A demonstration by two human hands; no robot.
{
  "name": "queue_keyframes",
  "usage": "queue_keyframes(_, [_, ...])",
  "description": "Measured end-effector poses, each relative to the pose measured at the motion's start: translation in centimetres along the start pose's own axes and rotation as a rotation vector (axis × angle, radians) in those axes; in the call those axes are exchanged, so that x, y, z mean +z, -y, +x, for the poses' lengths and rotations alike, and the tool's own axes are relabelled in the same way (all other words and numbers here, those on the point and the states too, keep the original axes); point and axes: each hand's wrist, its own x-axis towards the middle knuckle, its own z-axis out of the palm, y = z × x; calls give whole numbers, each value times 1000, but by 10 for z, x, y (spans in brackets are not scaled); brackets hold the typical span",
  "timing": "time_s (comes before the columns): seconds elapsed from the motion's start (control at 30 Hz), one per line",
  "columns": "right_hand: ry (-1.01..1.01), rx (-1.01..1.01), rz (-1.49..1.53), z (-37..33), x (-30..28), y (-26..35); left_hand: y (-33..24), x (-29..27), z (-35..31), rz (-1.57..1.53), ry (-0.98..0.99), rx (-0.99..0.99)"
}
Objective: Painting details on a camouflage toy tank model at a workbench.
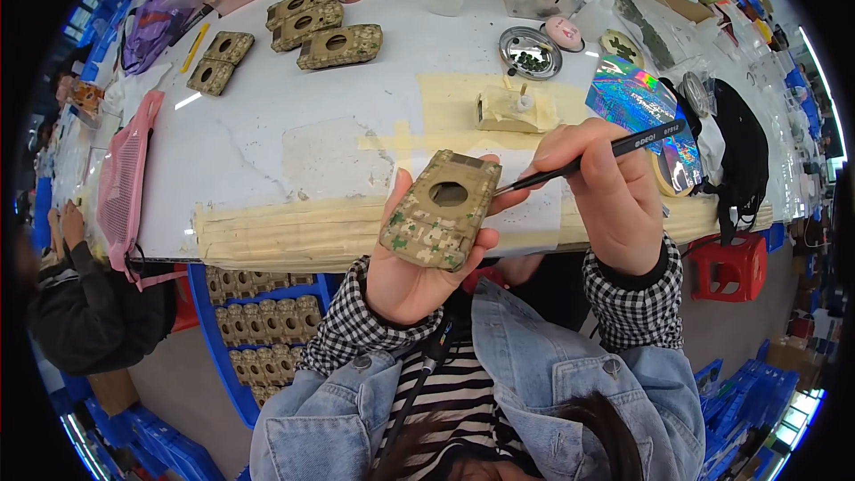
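Observation:
My left hand (pixel 408 285) is closed round a camouflage-patterned toy tank hull (pixel 432 230), its top face up with a round hole showing. Fingers grip its sides over the table's front edge. In my right hand (pixel 616 191) is a pair of slim black tweezers (pixel 637 139), pinched between thumb and fingers. Their tip touches or nearly touches the hull's right edge, beside the hole. Anything between the tips is too small to make out. Beyond my hands stands a tape-covered block (pixel 512 114) with a small peg on top.
Several similar hulls (pixel 341 46) lie at the far left of the table (pixel 249 138). A round metal dish (pixel 532 52) holds small dark green parts. Holographic sheet (pixel 637 98) and black bag (pixel 744 151) lie right. A blue crate (pixel 216 338) of hulls sits below. Another person (pixel 98 312) works left.

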Motion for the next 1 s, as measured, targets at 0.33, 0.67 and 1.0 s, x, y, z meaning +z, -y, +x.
queue_keyframes(0.33, [215, 114, 70, 6, 13, 18, 6, -12, 4, -121, 87, -84])
queue_keyframes(0.67, [194, 169, -23, 6, 13, 20, 10, -7, 6, -194, 85, -116])
queue_keyframes(1.0, [191, 212, -69, 7, 14, 23, 11, -6, 5, -188, 96, -109])
